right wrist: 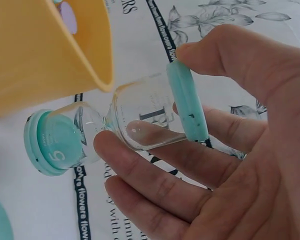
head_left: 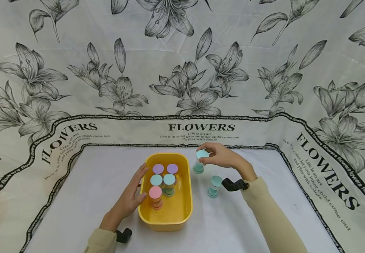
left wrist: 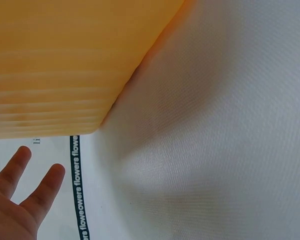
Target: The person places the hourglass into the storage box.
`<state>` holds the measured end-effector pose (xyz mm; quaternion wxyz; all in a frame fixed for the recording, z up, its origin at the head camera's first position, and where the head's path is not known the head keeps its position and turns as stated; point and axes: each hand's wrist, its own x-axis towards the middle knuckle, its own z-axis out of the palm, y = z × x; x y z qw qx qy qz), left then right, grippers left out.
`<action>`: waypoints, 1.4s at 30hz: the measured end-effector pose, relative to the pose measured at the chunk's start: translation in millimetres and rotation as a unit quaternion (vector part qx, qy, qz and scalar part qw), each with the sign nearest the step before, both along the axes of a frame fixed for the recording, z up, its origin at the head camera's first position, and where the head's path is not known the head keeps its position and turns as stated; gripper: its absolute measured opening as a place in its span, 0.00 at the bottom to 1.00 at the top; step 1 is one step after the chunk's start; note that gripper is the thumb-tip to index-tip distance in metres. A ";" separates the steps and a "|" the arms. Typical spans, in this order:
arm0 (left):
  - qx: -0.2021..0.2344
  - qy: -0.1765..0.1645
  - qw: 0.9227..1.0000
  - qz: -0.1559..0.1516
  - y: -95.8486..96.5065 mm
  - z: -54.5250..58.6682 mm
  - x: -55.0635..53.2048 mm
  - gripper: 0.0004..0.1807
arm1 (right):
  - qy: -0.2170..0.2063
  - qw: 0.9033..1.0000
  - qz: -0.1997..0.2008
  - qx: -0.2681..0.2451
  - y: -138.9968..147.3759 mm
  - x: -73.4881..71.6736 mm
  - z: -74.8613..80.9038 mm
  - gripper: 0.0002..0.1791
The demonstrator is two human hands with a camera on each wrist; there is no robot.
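Note:
My right hand [head_left: 222, 155] holds a sand timer [head_left: 199, 167] with teal caps by its upper end, right of the yellow bin [head_left: 166, 226]. In the right wrist view the thumb presses the cap and the fingers lie along the clear glass [right wrist: 145, 112]; a "5" shows near its other end. Whether its base touches the table cannot be told. My left hand [head_left: 128, 198] is at the bin's left side, fingers extended, thumb at the rim. Inside the bin stand two purple-capped timers [head_left: 158, 169], two teal-capped timers [head_left: 169, 179] and a pink one [head_left: 155, 192].
Another teal sand timer [head_left: 215, 186] stands on the white table, right of the bin and below my right hand. A flower-printed cloth [head_left: 201, 130] rises behind the table and along both sides.

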<state>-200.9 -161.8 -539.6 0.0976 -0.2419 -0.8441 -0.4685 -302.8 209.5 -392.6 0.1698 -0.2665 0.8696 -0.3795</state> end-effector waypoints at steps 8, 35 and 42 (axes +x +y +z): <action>-0.002 0.004 1.000 -0.001 -0.4 0.5 -0.5 0.43 | 0.033 0.999 0.003 0.031 -6.9 6.9 20.8 0.26; -0.008 0.003 1.000 -0.002 -0.8 2.6 -0.2 0.43 | 0.035 0.993 0.115 0.022 -47.6 33.9 58.3 0.22; -0.005 -0.008 1.000 -0.006 -0.6 4.1 1.1 0.43 | 0.017 0.990 0.136 0.039 -59.0 39.3 58.0 0.23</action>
